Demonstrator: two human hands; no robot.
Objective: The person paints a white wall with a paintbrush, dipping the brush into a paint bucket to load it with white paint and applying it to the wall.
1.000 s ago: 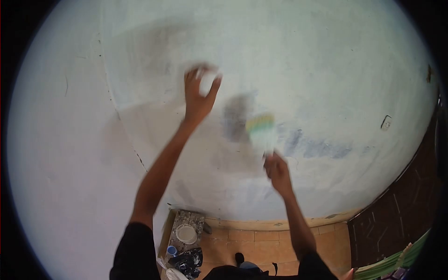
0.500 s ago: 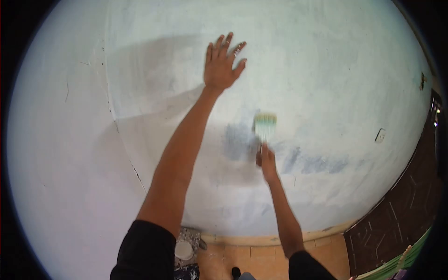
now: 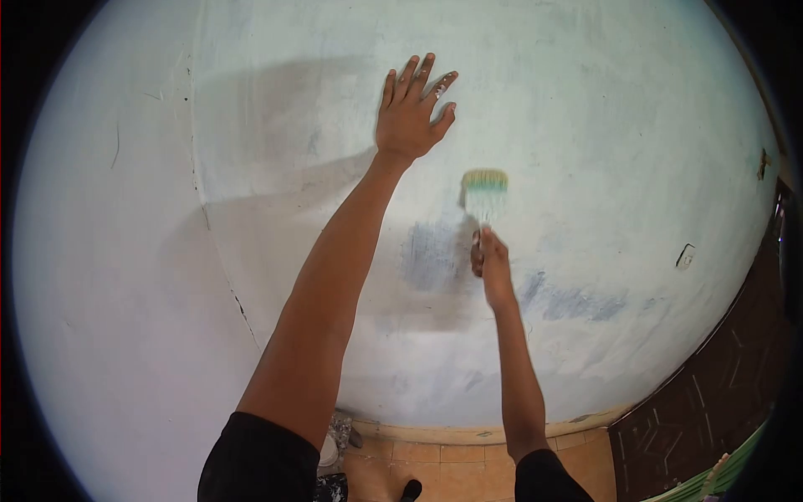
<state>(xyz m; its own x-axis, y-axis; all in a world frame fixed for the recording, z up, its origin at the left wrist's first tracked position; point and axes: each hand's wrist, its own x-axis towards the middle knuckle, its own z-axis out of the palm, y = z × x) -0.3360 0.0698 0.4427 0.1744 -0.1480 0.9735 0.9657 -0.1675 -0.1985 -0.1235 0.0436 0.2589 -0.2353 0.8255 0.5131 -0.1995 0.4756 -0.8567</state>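
My left hand (image 3: pixel 408 121) lies flat on the pale wall (image 3: pixel 577 151), its fingers spread; white paint spots its index finger. Lower and to the right, my right hand (image 3: pixel 492 258) is closed round the handle of a wide paintbrush (image 3: pixel 486 194). The bristles point up against the wall, yellowish at the tip and green below, with a whitish part nearer the handle. Left of the right hand is a bluish-grey patch (image 3: pixel 431 253) on the wall, and a second streaky patch (image 3: pixel 581 299) is to its right.
A long crack (image 3: pixel 206 216) runs down the wall at left. A wall switch or socket (image 3: pixel 686 257) sits at right. Below are orange floor tiles (image 3: pixel 468 470), a white round container (image 3: pixel 328 452) partly hidden by my left arm, and a dark patterned surface (image 3: pixel 661 435) at lower right.
My right hand has moved the paintbrush upward and slightly right along the wall. My left hand appears a little further right, still spread, as the whole view shifts slightly.
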